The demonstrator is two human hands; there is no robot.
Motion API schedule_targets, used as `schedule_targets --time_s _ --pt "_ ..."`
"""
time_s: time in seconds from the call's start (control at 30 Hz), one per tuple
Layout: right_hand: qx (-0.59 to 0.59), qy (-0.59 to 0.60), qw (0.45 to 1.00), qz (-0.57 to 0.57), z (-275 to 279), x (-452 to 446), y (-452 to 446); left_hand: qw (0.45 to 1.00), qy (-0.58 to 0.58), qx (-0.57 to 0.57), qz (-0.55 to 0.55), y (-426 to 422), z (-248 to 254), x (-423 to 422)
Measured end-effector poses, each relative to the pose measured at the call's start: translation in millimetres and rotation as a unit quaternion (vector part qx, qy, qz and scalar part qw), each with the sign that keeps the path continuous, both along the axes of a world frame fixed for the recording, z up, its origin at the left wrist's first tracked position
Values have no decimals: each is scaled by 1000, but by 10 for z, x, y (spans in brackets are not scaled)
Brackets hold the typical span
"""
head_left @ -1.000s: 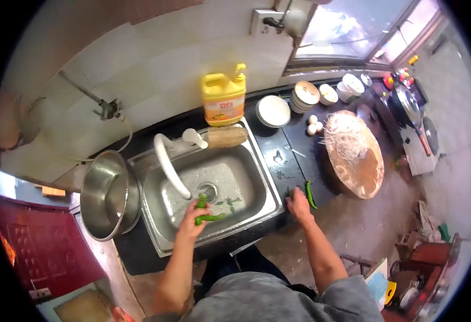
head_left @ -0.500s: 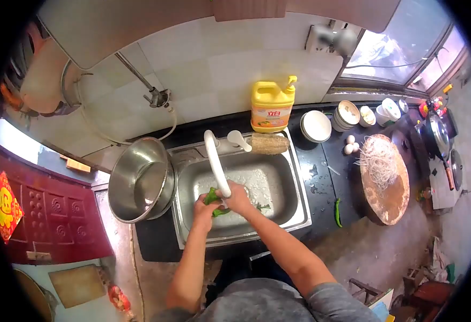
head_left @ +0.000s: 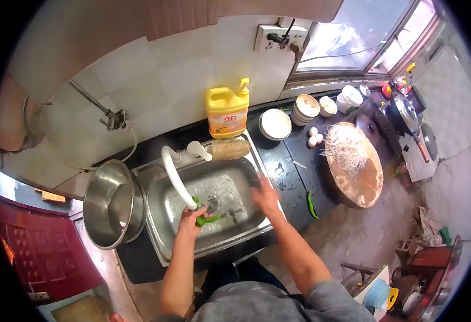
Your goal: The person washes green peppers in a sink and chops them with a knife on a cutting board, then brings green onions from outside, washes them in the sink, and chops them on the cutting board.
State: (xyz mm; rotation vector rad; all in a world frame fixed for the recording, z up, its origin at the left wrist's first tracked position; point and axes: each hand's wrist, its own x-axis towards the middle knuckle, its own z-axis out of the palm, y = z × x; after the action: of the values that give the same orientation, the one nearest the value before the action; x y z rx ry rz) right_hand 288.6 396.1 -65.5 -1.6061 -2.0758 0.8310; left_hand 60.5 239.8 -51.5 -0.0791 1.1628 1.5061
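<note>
Over the steel sink (head_left: 235,177), my left hand (head_left: 190,222) is closed around green peppers (head_left: 208,219), just below the white faucet (head_left: 174,174). My right hand (head_left: 264,194) is over the sink's right edge, smeared by motion, so its fingers and anything in them cannot be made out. One green pepper (head_left: 311,205) lies on the black counter to the right of my right hand. Small dark green bits lie in the sink near the drain.
A steel basin (head_left: 108,204) stands left of the sink. Behind it are a yellow detergent jug (head_left: 228,114) and a loofah (head_left: 230,149). Rightward are stacked bowls (head_left: 275,124), eggs (head_left: 313,140), a wooden tray (head_left: 372,182) with white noodles (head_left: 346,147), and a wok (head_left: 404,112).
My hands were together under the faucet half a second ago; now they are apart. My right hand has moved right, while my left still holds peppers. The camera view has shifted.
</note>
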Motion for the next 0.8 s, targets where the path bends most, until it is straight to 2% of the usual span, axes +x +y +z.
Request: schedule_targets --time_s 0.07,0.13,0.2,0.3,0.33,0.37,0.4,0.47,0.53,0.57,0.6,0.67,0.7,0.77,0.8 --pt "94 -73 974 -191 116 573 157 1000 17 -6 -24 -24 -72 -56" --pt "46 -145 932 -330 92 1058 224 999 19 3 -26 9 -18 2" --pt "16 -200 940 -276 -279 1543 234 999 28 -5 -38 78 -65 42" --pt "121 -167 974 -93 -477 1529 328 995 18 -20 -95 138 -116 117" --pt "152 -68 985 -43 -281 1228 291 993 23 -38 -110 141 -155 127" --pt "134 -13 991 -4 -162 863 256 996 -6 -16 -93 161 -187 147" --pt "-39 41 998 6 317 411 100 994 -32 2 -106 185 1 189" --pt "21 102 991 86 94 -243 -112 992 25 -8 -123 197 27 223" --pt "-45 163 974 148 361 -856 -351 988 85 -5 -131 105 -85 197" --pt "-33 183 969 165 328 -1128 -430 985 138 1 -99 47 -202 178" --pt "-63 146 970 182 296 -1314 -463 987 137 -30 -73 49 27 128" --pt "-7 121 946 301 254 -1534 -510 995 97 20 8 -117 -26 -10" --pt "-10 105 934 343 414 -1556 -528 997 78 21 1 -179 -91 -84" --pt "4 93 918 385 379 -1610 -471 999 36 26 -13 -264 -238 -203" --pt "11 86 910 406 375 -1612 -438 991 106 -23 -82 -244 -98 -208"
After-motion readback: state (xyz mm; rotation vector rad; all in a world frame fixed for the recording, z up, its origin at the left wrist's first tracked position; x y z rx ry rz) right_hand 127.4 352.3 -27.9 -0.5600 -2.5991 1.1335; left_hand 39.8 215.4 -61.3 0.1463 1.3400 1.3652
